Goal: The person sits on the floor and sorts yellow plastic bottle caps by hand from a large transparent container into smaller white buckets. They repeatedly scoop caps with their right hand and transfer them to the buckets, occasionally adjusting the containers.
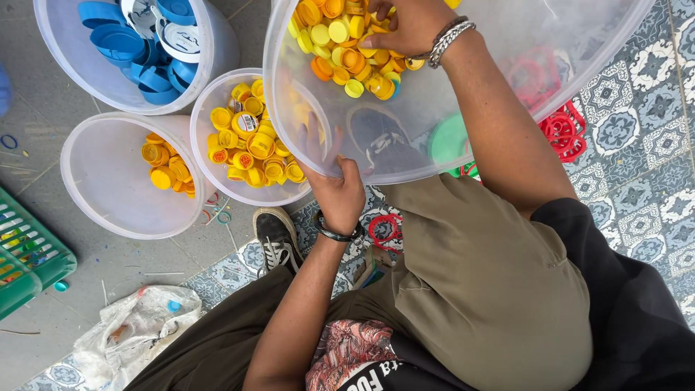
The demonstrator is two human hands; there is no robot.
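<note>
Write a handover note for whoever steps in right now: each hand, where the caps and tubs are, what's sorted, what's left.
Left hand: grips the near rim of the big clear tub, tilting it over the lap.
Right hand: reaches inside that tub, resting on the mixed yellow and orange caps; whether it holds one cannot be told.
Sorted so far: yellow caps in the middle tub, orange caps in the left tub, blue caps in the far tub.
Left: the pile of mixed caps in the big tub.
Nearby: red rings on the tiled floor, a green crate at the left edge.
</note>
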